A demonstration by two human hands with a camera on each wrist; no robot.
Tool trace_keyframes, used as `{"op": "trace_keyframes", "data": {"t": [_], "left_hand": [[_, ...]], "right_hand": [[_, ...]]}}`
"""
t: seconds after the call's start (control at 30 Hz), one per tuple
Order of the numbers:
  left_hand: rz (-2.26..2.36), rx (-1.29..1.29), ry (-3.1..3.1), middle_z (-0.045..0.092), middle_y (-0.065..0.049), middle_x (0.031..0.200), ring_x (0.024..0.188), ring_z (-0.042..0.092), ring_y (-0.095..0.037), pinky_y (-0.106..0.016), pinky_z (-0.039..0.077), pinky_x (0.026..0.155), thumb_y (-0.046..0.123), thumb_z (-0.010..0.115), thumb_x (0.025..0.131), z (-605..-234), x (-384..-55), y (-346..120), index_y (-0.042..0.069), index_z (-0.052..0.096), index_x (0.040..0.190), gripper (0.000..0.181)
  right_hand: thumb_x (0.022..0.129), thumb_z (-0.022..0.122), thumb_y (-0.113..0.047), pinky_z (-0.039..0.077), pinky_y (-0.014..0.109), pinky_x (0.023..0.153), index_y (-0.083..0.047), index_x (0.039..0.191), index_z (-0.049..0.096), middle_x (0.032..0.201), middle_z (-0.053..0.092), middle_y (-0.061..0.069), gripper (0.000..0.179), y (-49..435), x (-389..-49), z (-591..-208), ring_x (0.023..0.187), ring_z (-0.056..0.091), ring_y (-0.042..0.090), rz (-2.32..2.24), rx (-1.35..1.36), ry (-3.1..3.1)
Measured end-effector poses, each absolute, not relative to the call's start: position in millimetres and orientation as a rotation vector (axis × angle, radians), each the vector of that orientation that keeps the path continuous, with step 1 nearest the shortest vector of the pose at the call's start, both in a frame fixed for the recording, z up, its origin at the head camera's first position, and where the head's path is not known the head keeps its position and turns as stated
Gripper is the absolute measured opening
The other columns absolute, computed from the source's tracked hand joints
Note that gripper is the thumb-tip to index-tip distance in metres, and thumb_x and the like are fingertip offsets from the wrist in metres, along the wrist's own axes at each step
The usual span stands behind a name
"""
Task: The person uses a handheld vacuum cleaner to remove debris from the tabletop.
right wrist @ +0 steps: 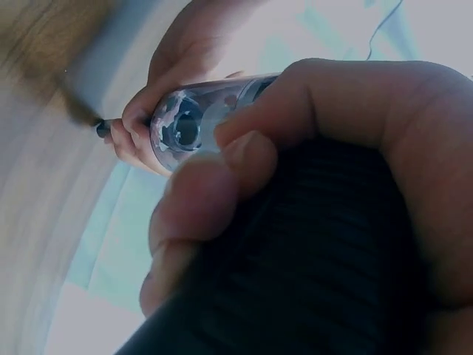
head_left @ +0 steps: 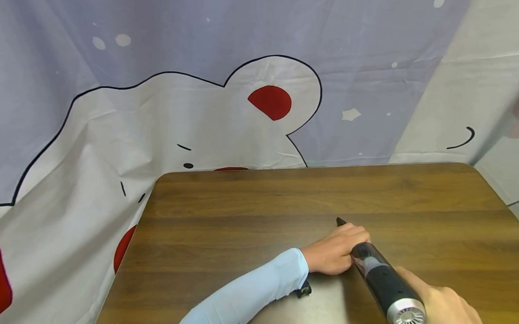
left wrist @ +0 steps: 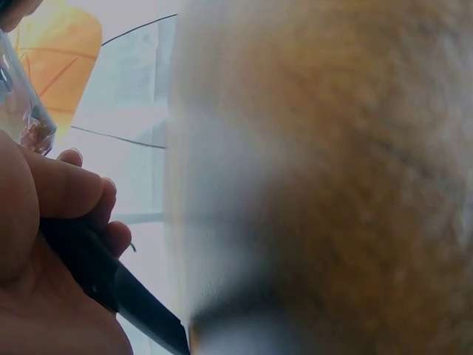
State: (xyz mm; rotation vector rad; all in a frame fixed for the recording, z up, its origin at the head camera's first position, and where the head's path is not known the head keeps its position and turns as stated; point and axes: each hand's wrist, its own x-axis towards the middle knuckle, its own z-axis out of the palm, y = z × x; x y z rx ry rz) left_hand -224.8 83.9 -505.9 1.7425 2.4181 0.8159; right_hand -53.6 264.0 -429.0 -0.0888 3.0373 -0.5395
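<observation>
A black handheld vacuum cleaner (head_left: pixel 385 281) with a silver vented end slants over the table between my hands. My right hand (head_left: pixel 448 310) grips its dark ribbed body, fingers curled around it in the right wrist view. Farther forward, a see-through dust cup (right wrist: pixel 174 126) shows some bits inside. My left hand (head_left: pixel 335 250) holds the black narrow nozzle (left wrist: pixel 111 281) at the front, its fingers wrapped about it. The nozzle's tip pokes out past the left hand, close over the tabletop. Part of the nozzle is hidden inside that hand.
The brown wood-grain table (head_left: pixel 249 205) has rounded far corners. Behind it and along its sides hangs a printed curtain (head_left: pixel 157 114) in lilac and white with red patches. A light blue sleeve (head_left: pixel 245 287) covers the left forearm.
</observation>
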Motion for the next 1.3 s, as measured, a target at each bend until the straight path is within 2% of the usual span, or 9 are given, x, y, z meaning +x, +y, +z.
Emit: {"op": "trace_keyframes", "data": {"t": [0.3,0.5,0.67,0.83,0.97,1.07,1.17,1.3], "left_hand": [[0.722,1.734,2.499,0.045,0.010,0.099,0.096,0.040,-0.009,-0.019,0.032,0.087,0.002,0.054,0.078,-503,-228,75,0.020,0.049,0.101,0.030],[0.684,1.680,2.595,0.047,0.011,0.102,0.096,0.042,-0.009,-0.020,0.034,0.088,0.000,0.052,0.079,-504,-231,59,0.019,0.051,0.104,0.031],[0.652,1.622,2.666,0.046,0.010,0.101,0.096,0.041,-0.010,-0.022,0.034,0.088,-0.002,0.052,0.076,-505,-233,44,0.018,0.051,0.103,0.034],[0.671,1.539,2.731,0.046,0.009,0.099,0.095,0.042,-0.011,-0.026,0.035,0.090,-0.002,0.051,0.076,-505,-232,30,0.017,0.049,0.102,0.032],[0.697,1.473,2.789,0.048,0.009,0.100,0.095,0.043,-0.010,-0.026,0.036,0.091,-0.001,0.052,0.078,-505,-234,22,0.017,0.050,0.104,0.031],[0.692,1.388,2.815,0.049,0.009,0.103,0.094,0.043,-0.009,-0.026,0.037,0.090,0.001,0.051,0.083,-504,-235,12,0.018,0.051,0.108,0.030],[0.670,1.310,2.825,0.051,0.009,0.107,0.094,0.042,-0.009,-0.028,0.037,0.090,0.004,0.049,0.088,-502,-236,3,0.017,0.051,0.113,0.028],[0.637,1.251,2.847,0.052,0.007,0.115,0.099,0.043,-0.009,-0.029,0.037,0.095,0.008,0.049,0.092,-501,-237,-8,0.015,0.051,0.121,0.029]], "right_hand": [[0.066,0.083,-0.028,0.044,0.041,0.052,-0.035,0.126,0.059,0.086,0.070,-0.005,0.065,259,-59,-435,0.065,0.059,0.013,-0.675,-0.178,3.185],[0.062,0.085,-0.020,0.048,0.040,0.054,-0.029,0.122,0.064,0.091,0.071,-0.005,0.064,254,-70,-447,0.065,0.062,0.013,-0.751,-0.405,3.312],[0.065,0.085,-0.021,0.051,0.037,0.058,-0.030,0.122,0.065,0.096,0.069,-0.012,0.061,249,-81,-453,0.071,0.063,0.008,-0.784,-0.523,3.318],[0.056,0.087,-0.017,0.052,0.033,0.061,-0.026,0.113,0.066,0.091,0.067,-0.016,0.062,247,-95,-459,0.073,0.062,0.004,-0.884,-0.594,3.289],[0.057,0.089,-0.018,0.050,0.031,0.058,-0.020,0.101,0.067,0.080,0.065,-0.014,0.049,245,-108,-465,0.067,0.059,0.003,-1.055,-0.502,3.193],[0.068,0.086,-0.021,0.052,0.030,0.056,-0.011,0.097,0.066,0.070,0.065,-0.009,0.036,242,-117,-467,0.060,0.062,0.009,-1.266,-0.340,2.978],[0.075,0.083,-0.023,0.053,0.031,0.057,-0.002,0.100,0.065,0.064,0.066,-0.001,0.038,241,-129,-467,0.058,0.065,0.019,-1.427,-0.179,2.779],[0.077,0.081,-0.022,0.056,0.038,0.061,-0.001,0.113,0.059,0.075,0.069,0.014,0.047,241,-146,-470,0.064,0.067,0.030,-1.610,-0.047,2.583]]}}
